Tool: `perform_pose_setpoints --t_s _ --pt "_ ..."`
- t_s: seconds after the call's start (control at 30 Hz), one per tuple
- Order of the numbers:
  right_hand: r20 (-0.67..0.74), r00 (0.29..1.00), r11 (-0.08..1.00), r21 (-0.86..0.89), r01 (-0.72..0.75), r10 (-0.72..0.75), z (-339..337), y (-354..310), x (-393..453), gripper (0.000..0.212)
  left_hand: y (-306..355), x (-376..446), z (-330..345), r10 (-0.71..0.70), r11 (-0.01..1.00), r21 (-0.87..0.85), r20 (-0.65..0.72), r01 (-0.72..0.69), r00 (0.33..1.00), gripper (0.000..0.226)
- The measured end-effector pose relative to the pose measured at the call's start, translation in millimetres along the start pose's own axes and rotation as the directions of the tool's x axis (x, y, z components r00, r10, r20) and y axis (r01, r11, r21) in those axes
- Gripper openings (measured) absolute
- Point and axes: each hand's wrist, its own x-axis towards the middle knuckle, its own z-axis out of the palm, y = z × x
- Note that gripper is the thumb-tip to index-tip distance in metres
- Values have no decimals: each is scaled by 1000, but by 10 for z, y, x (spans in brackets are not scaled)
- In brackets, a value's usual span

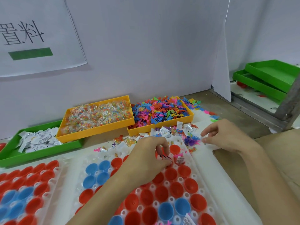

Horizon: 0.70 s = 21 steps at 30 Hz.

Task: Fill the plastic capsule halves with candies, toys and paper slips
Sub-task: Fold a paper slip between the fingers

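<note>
1. Left hand [148, 157]: fingers curled down over far rows of white holder tray [204, 181], fingertips pinched on a small paper slip [166, 157] w/ dark print, pressed at a red capsule half beneath.
2. Right hand [227, 137]: hovering off tray's far-right corner, thumb + forefinger nearly closed on sth small and pale; can't tell what.
3. Just right of left fingertips: red capsule half [179, 159] already w/ pink toy + slip inside.
4. Rest of tray: red capsule halves [170, 173] mostly bare, a few blue capsule halves [94, 168] at left side and near edge.
5. Second holder tray [50, 181] at worktop's near-left corner, also red + blue halves.
6. Between tray's far edge and bins: loose pile [164, 133] of slips, candy packets, toys on worktop [219, 189]; purple toys near right hand.
7. Far side, by back wall: yellow bin of candy packets [97, 117], yellow bin of toys [160, 113] heaped w/ multicolour figures, some spilled past its right edge.
8. Far-left: green tray of paper slips [40, 143], partly under candy bin.
9. Far-right, beyond divider: stacked green trays [267, 78].
</note>
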Motion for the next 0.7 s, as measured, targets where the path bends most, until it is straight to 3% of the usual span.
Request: perform_pose_setpoints --t_s 0.17,0.33,0.53,0.7 --pt "-87 984 966 198 168 -153 -12 -44 -10 11 -11 -14 10 24 1000 -6 -40 -24 999 15" --pt "-60 920 785 501 364 -388 114 -379 -129 6 23 -14 -30 -24 978 -208 -259 -32 966 11" --pt "-41 857 607 688 397 -514 336 -686 -276 19 26 -22 -77 -162 831 -557 -247 -3 955 17" --pt "-27 837 543 750 378 -547 424 -784 -333 12 -63 -80 -228 -122 762 -641 -276 -88 953 22"
